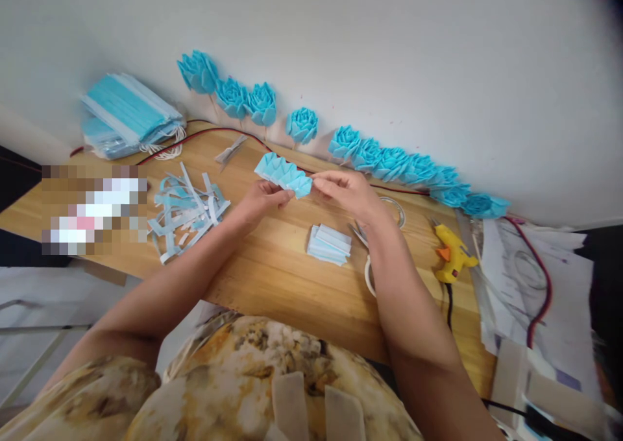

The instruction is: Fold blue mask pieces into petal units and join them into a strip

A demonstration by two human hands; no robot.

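A strip of folded light-blue mask fabric (285, 172) with overlapping pointed petals is held above the wooden table. My left hand (265, 201) grips its lower edge, thumb in front. At the strip's right end, the fingertips of my right hand (343, 191) pinch the last petal. Below the hands lies a small stack of cut pale-blue fabric pieces (329, 244). Scissors (359, 235) lie partly hidden under my right forearm, with a white-rimmed ring (370, 275) beside them. Left of my left hand sits a pile of cut fabric scraps (187, 211).
Several blue fabric roses (302, 125) stand along the wall. A stack of face masks (131, 110) sits at the back left. On the right lie a yellow glue gun (453, 253) and papers (559, 279). A red-and-black cable (228, 130) runs along the back of the table (272, 272).
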